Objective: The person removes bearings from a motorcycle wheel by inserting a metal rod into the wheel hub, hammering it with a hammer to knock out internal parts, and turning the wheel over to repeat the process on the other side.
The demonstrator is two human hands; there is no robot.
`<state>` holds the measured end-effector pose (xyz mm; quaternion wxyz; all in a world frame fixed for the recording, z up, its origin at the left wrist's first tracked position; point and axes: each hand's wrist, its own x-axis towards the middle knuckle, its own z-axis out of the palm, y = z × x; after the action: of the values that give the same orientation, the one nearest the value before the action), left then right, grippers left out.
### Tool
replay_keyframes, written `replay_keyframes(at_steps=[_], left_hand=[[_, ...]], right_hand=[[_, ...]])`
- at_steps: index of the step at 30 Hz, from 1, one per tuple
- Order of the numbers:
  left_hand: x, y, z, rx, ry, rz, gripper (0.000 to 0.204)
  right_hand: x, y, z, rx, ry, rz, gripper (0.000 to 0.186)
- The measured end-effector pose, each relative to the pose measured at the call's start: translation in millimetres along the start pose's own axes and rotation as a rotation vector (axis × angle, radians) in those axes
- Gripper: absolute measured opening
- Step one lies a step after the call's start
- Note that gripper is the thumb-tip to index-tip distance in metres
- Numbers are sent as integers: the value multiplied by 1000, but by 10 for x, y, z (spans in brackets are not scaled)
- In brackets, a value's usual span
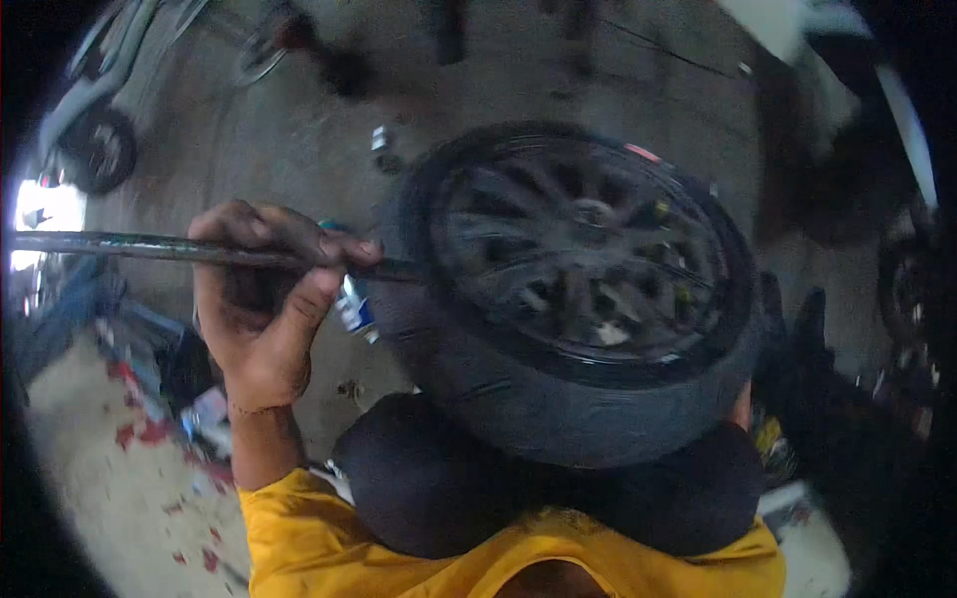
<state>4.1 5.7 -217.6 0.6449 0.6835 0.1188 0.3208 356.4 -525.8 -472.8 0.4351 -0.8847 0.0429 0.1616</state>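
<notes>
A wheel with a black tyre (pixel 588 419) and a dark many-spoked rim (pixel 590 227) stands tilted in front of me, its lower side against my dark-trousered knees. My left hand (pixel 269 289) is closed around a long metal bar (pixel 120 245). One end of that bar meets the tyre's left side close to the rim edge; whether it is wedged under the bead I cannot tell. The other end reaches out past the left of the view. Of my right arm only a sliver of skin (pixel 743 407) shows at the tyre's lower right, and the fingers are hidden behind it.
A motorcycle wheel (pixel 100 149) stands at the far left and another wheel (pixel 905 289) at the right. On the floor beyond my left hand lies a small white object (pixel 380 138). A blue-and-white container (pixel 353 307) sits beside the tyre. Red scraps (pixel 150 432) litter the lower left.
</notes>
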Motion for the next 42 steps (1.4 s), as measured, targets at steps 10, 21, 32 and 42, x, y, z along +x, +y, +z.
replay_keyframes(at_steps=[10, 21, 32, 42], left_hand=[[850, -674, 1003, 150, -463, -160, 34], [622, -652, 1030, 61, -442, -163, 29], [799, -286, 1398, 461, -799, -50, 34], [870, -677, 1863, 245, -839, -93, 53]], right_hand=[[-1044, -1551, 411, 948, -188, 482, 79], [-1457, -2276, 605, 969, -399, 461, 64], [-1761, -2165, 514, 931, -368, 416, 52], [-1908, -2144, 22, 861, -287, 519, 63]])
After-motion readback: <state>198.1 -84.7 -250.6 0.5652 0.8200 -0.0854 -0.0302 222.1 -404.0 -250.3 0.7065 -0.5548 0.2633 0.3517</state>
